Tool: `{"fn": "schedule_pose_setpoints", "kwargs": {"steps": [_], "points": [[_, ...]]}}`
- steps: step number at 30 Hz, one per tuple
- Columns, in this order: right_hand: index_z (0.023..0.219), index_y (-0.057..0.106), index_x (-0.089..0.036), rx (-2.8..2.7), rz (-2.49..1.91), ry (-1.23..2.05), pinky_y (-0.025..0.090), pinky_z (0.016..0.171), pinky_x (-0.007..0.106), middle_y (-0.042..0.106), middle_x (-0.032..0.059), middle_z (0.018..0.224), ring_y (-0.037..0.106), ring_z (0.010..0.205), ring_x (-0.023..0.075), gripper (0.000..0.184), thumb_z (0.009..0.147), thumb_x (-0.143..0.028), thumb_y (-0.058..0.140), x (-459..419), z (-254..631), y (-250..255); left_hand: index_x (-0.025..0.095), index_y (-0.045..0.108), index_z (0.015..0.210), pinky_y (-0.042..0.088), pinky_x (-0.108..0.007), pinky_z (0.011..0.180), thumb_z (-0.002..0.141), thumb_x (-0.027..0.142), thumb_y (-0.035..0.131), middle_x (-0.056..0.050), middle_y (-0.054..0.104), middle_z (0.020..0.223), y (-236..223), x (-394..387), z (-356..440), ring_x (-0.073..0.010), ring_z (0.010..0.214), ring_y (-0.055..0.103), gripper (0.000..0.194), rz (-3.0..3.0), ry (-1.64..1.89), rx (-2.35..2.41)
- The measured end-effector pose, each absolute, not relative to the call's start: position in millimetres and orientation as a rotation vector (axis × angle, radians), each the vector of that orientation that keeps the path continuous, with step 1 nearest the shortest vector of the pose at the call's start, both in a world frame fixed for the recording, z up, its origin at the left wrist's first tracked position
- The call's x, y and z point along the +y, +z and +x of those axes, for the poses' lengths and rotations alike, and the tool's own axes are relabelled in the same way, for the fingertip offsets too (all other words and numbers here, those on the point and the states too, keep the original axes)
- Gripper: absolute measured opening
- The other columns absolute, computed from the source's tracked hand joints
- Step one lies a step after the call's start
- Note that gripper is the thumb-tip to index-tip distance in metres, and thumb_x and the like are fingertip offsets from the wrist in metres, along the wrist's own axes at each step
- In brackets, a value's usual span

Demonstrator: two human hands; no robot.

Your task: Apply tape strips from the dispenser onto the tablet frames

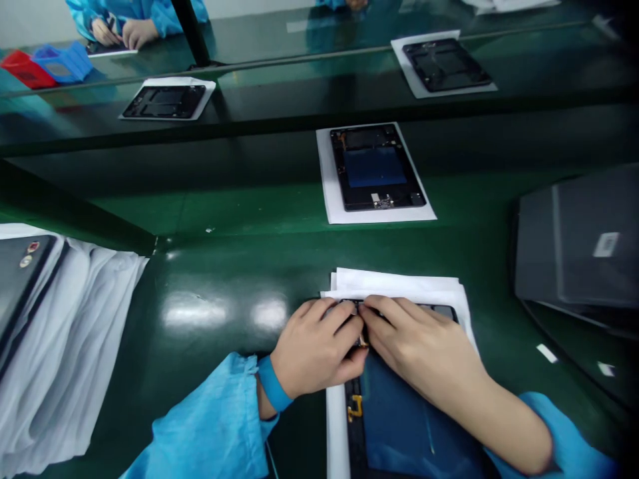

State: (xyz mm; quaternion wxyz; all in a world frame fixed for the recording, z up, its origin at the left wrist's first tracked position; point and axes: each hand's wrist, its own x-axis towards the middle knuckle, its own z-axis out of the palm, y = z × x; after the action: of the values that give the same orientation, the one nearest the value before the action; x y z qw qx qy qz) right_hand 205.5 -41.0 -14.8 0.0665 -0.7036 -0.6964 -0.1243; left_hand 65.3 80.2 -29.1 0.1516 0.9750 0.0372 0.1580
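An opened tablet chassis (399, 426) with a blue battery lies on a stack of white sheets (399, 285) right in front of me. My left hand (314, 349) and my right hand (419, 346) meet at the chassis's far left corner. Both have their fingers pressed together in a pinch on a small part there, too small to name. A small yellow flex piece (355, 407) shows on the chassis's left edge below my left hand. I wear blue sleeves and a blue wrist strap (273, 384).
Another opened tablet (375, 167) lies on white paper on the green belt ahead. Two more chassis (164, 101) (445, 64) sit further back. Dark grey trays (579, 246) stack at right, white sheets and a dark device (20, 279) at left. A co-worker's hands (124, 32) work at the far left.
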Motion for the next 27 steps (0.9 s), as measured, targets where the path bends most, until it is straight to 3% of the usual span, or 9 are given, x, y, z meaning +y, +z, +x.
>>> {"fn": "schedule_pose_setpoints", "kwargs": {"steps": [5,11,17,22,27], "points": [[0.106,0.066,-0.008,-2.059,-2.141,-0.298,0.051,0.07,0.035,0.064,0.0107,0.111,0.058,0.092,0.0237,0.028,0.082,-0.011,0.051,-47,193,-16,0.016,0.062,0.102,0.051,-0.038,0.082,0.083,0.03,0.055,-0.009,0.065,0.11,-27,82,67,-0.0252,0.1,0.059,0.024,2.785,0.434,0.134],[0.117,0.061,-0.017,-1.874,-1.974,-0.118,0.047,0.095,0.042,0.059,0.0069,0.125,0.051,0.116,0.025,0.03,0.089,-0.019,0.05,-106,200,-17,0.016,0.054,0.118,0.05,-0.04,0.095,0.083,0.025,0.059,-0.014,0.053,0.128,-20,74,48,-0.0253,0.115,0.055,0.037,2.546,0.44,0.364],[0.121,0.057,-0.02,-1.527,-2.109,-0.142,0.052,0.086,0.038,0.062,0.0084,0.117,0.06,0.105,0.0222,0.032,0.09,-0.027,0.052,-167,226,-37,0.019,0.053,0.117,0.052,-0.039,0.093,0.086,0.022,0.056,-0.012,0.054,0.125,-7,64,24,-0.0237,0.114,0.056,0.031,2.466,0.369,0.57],[0.114,0.061,-0.022,-1.453,-2.097,-0.079,0.054,0.081,0.034,0.062,0.0076,0.114,0.062,0.1,0.0201,0.027,0.09,-0.028,0.05,-166,228,-52,0.016,0.06,0.104,0.056,-0.038,0.076,0.088,0.024,0.057,-0.01,0.063,0.1,-1,65,54,-0.0222,0.089,0.061,0.019,2.751,0.394,0.343],[0.116,0.06,-0.019,-1.494,-2.058,-0.058,0.053,0.083,0.035,0.06,0.0097,0.117,0.061,0.103,0.0209,0.029,0.091,-0.03,0.049,-166,230,-50,0.013,0.063,0.094,0.054,-0.038,0.067,0.091,0.023,0.053,-0.007,0.063,0.085,14,64,87,-0.0233,0.079,0.06,0.015,3.023,0.047,0.188]]}}
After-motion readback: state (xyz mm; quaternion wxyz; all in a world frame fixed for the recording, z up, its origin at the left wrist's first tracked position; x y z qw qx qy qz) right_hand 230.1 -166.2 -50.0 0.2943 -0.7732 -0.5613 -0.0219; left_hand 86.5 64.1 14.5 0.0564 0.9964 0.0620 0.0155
